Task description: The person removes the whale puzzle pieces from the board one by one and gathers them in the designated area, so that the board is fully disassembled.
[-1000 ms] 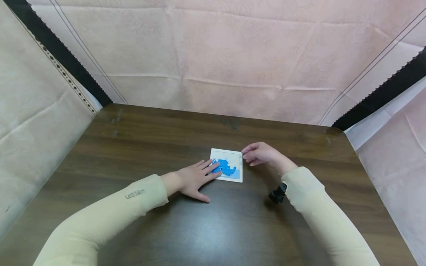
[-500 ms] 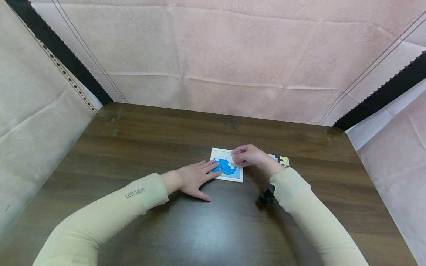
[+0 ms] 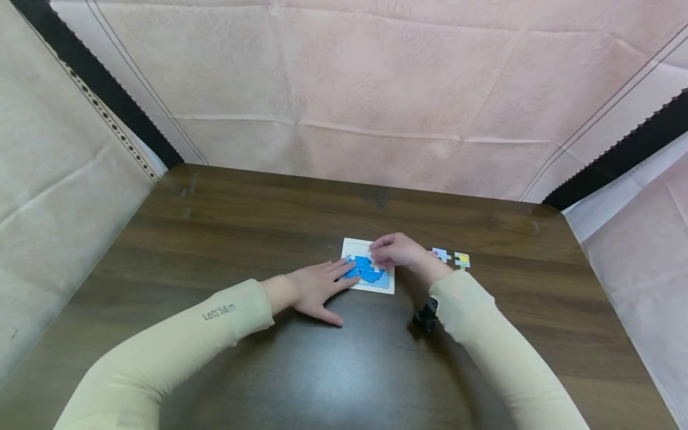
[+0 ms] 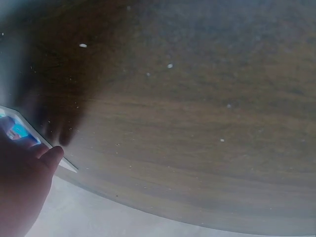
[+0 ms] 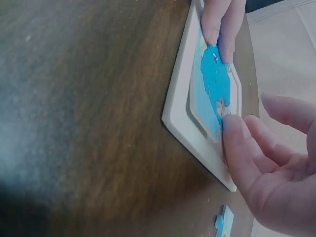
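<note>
A square jigsaw puzzle (image 3: 371,290) with a white frame and a blue whale picture lies flat on the table. My left hand (image 3: 314,292) is spread beside it, its fingertips resting on the whale's left part. Over the upper right of the puzzle is my right hand (image 3: 400,251), thumb and fingers bent together. In the right wrist view the thumb (image 5: 232,136) and forefinger pinch at a puzzle piece by the tray's edge; they mostly hide it. A pale gap shows near the whale's tail.
Loose puzzle pieces, one light blue (image 3: 441,254) and one with a yellow shape (image 3: 462,259), lie right of the puzzle, partly behind the right wrist. The brown wooden table (image 3: 269,209) ends at a pale cloth backdrop (image 3: 376,89).
My right hand has moved left from the puzzle's right edge to over its upper right part, uncovering the loose pieces. The left hand stays on the puzzle.
</note>
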Demonstrator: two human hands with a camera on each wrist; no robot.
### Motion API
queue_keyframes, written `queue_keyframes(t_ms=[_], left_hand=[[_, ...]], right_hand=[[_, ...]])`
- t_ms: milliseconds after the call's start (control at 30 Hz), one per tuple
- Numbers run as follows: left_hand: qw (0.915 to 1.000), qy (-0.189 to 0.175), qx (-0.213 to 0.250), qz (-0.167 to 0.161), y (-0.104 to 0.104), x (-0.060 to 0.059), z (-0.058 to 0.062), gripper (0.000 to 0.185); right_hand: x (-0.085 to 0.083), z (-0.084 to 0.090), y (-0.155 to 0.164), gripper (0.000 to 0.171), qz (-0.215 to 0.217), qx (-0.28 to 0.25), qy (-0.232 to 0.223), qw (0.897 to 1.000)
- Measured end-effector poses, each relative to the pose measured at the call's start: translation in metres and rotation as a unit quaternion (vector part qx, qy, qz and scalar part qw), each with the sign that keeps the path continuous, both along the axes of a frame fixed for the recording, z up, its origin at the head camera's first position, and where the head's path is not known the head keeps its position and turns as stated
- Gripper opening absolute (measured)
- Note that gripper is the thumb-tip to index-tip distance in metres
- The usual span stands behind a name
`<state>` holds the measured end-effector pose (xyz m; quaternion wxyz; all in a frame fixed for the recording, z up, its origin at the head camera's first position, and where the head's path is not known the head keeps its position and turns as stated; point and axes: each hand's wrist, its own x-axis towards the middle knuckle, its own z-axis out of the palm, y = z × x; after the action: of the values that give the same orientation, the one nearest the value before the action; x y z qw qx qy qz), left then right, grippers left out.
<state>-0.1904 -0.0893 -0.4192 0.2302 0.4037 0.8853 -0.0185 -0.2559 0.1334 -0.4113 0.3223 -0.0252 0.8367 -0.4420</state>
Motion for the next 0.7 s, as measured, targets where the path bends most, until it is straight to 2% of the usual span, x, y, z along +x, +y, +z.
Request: queue_keyframes(t_ms=[267, 433, 700], left_hand=[[0.9994, 0.011, -0.028, -0.016, 0.0026, 0.0025, -0.0006, 0.095], [0.9987, 0.016, -0.046, -0.014, 0.0041, 0.0029, -0.0004, 0.097], [0.9991, 0.009, -0.041, -0.011, 0.0052, 0.0041, 0.0014, 0.097]], right_hand=[[-0.0014, 0.0027, -0.0015, 0.034, -0.008, 0.012, 0.002, 1.0], [-0.0015, 0.0037, -0.0038, 0.033, -0.024, 0.026, 0.007, 0.999], [-0.0016, 0.0028, -0.0038, 0.035, -0.025, 0.012, -0.001, 1.0]])
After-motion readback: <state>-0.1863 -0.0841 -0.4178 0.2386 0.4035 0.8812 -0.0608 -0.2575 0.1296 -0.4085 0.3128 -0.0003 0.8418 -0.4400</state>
